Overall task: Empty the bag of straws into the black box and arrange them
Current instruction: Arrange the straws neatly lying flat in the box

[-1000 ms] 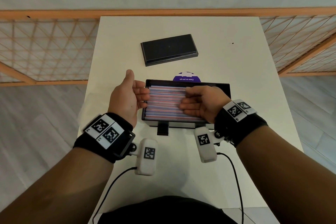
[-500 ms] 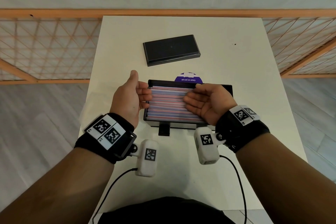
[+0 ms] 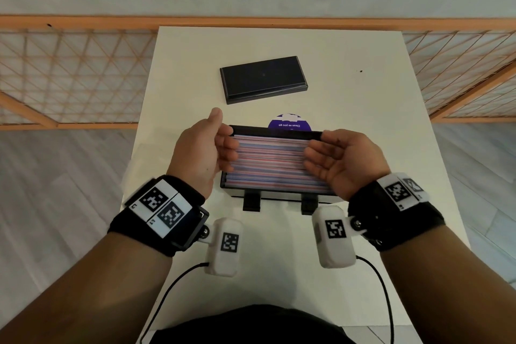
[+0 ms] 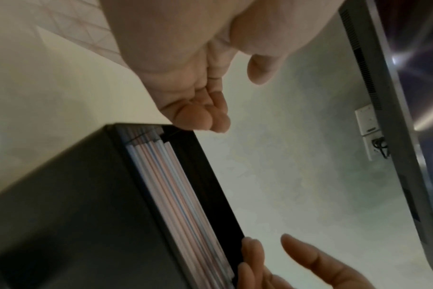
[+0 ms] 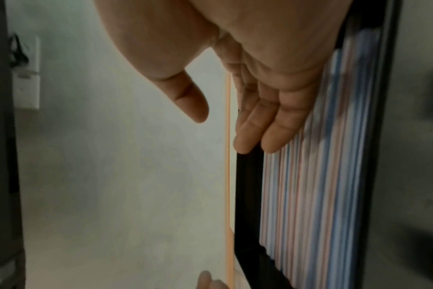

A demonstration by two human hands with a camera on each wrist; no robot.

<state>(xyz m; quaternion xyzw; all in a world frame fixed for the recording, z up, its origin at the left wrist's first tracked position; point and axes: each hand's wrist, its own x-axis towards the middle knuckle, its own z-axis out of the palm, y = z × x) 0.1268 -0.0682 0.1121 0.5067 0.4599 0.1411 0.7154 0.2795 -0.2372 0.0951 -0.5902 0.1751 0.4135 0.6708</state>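
The black box (image 3: 279, 195) stands in the middle of the table, filled with red, blue and white straws (image 3: 270, 164) lying side by side lengthwise. My left hand (image 3: 223, 134) is at the box's left end, fingers loosely bent over the straw tips and holding nothing. My right hand (image 3: 318, 148) is at the right end, palm turned up and inward, also empty. In the left wrist view my left hand (image 4: 233, 93) hovers just above the box corner (image 4: 116, 133). In the right wrist view my right hand's fingers (image 5: 260, 129) lie over the straws (image 5: 321, 185) near the far wall.
The box's black lid (image 3: 264, 79) lies flat further back on the white table (image 3: 363, 92). A purple round label (image 3: 289, 123) peeks out behind the box. A wooden lattice fence (image 3: 69, 72) runs behind the table. Something like clear plastic hangs at the table's left edge (image 3: 131, 167).
My right hand has slid from the middle of the straws to their right end and turned palm up. My left hand has stayed at the left end.
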